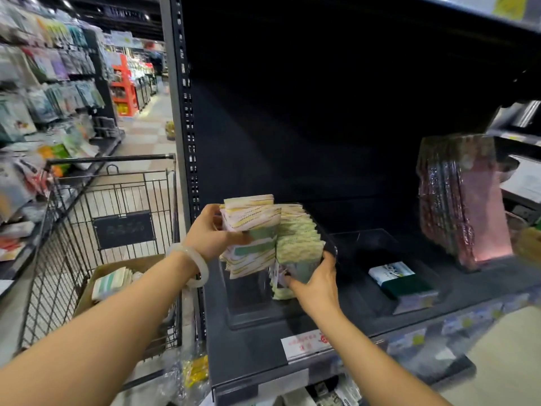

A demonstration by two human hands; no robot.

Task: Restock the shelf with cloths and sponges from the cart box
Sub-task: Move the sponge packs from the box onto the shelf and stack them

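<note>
The left hand (pixel 209 232), a pale bangle (pixel 191 266) on its wrist, has fingers and thumb clamped on a fanned bundle of packaged cloths (pixel 250 230) held upright over the clear bin (pixel 251 306) at the left end of the dark shelf (pixel 336 329). At 3 o'clock from it, the right hand (pixel 317 278) curls its fingers round the front of the row of cloths (pixel 298 235) standing in that bin. The cart box (pixel 123 271), holding further packs, sits in the wire cart (pixel 87 230) at 9 o'clock; a sponge pack (pixel 401 284) lies in the neighbouring bin at 3 o'clock.

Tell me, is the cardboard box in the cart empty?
Not empty. The cardboard box in the cart holds a pack of striped cloths. How much lies under it cannot be told.
</note>
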